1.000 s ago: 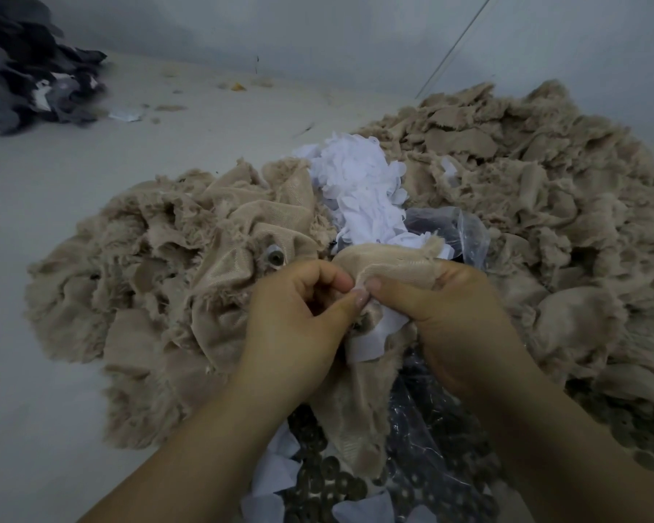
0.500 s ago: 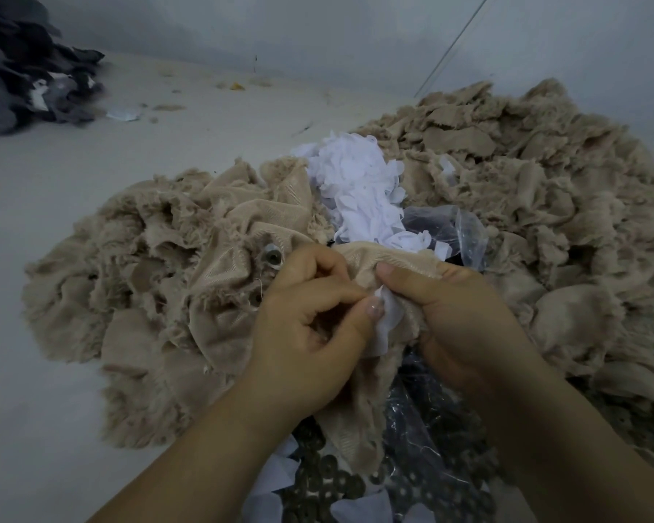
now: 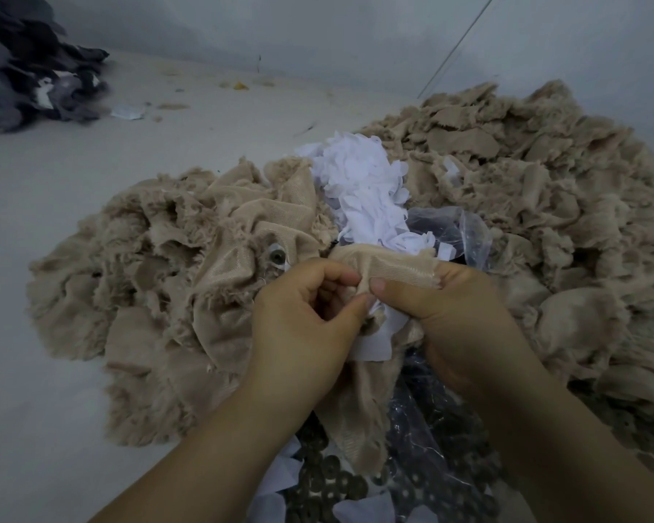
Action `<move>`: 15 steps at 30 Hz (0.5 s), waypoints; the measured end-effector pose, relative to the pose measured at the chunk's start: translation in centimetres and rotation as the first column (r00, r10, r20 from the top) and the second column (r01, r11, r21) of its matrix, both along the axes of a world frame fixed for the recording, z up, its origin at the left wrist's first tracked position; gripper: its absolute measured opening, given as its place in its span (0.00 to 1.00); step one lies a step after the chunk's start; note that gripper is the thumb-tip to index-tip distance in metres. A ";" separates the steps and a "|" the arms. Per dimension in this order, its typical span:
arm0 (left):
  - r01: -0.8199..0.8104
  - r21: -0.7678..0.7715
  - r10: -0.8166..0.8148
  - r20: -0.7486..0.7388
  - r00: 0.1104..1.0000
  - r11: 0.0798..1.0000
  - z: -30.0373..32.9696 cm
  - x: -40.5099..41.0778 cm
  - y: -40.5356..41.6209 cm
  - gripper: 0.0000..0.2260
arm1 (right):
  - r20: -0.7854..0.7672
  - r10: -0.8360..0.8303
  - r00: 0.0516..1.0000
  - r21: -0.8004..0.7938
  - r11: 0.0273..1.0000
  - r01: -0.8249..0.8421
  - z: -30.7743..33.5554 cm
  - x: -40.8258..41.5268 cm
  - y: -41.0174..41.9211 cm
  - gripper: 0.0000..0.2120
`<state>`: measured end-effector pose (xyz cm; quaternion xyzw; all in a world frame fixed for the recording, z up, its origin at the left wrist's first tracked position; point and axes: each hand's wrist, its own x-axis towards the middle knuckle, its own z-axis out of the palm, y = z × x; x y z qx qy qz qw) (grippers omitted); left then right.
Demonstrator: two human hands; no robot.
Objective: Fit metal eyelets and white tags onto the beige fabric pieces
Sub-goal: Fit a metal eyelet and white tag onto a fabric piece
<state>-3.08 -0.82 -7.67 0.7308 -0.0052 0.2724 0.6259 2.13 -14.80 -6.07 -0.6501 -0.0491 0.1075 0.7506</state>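
Beige fabric piece (image 3: 389, 264), frayed and crumpled, white tag (image 3: 374, 345) against it.

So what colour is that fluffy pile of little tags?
White, clearest in the head view: the tag pile.

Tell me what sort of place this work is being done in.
Probably an informal garment or soft-goods piecework spot, worked on a bare floor: heaps of cut beige fabric pieces, a pile of white tags, and loose metal eyelets in clear plastic.

Both hands meet mid-frame: left (image 3: 299, 318), right (image 3: 454, 315), fingers curled, thumbs pinching.
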 end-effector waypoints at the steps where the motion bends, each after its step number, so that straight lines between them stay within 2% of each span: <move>1: -0.008 0.019 0.008 0.015 1.000 1.000 0.0 0.0 -0.1 0.13 | 0.029 -0.014 0.999 -0.036 0.999 0.015 -0.1 -0.1 0.0 0.06; 4: -0.039 0.074 0.036 0.042 0.998 0.996 0.0 -0.1 -0.2 0.13 | 0.081 -0.032 0.996 -0.073 0.997 0.038 -0.1 -0.2 0.1 0.04; 8: -0.044 0.087 0.042 0.027 0.999 0.995 0.0 -0.1 -0.1 0.12 | 0.060 0.010 0.998 -0.057 0.998 -0.007 0.1 -0.4 0.3 0.02; 15: -0.012 0.020 0.012 0.016 1.000 1.000 0.3 -0.2 -0.1 0.12 | 0.078 0.019 0.997 -0.042 0.999 -0.016 0.3 -0.5 0.0 0.05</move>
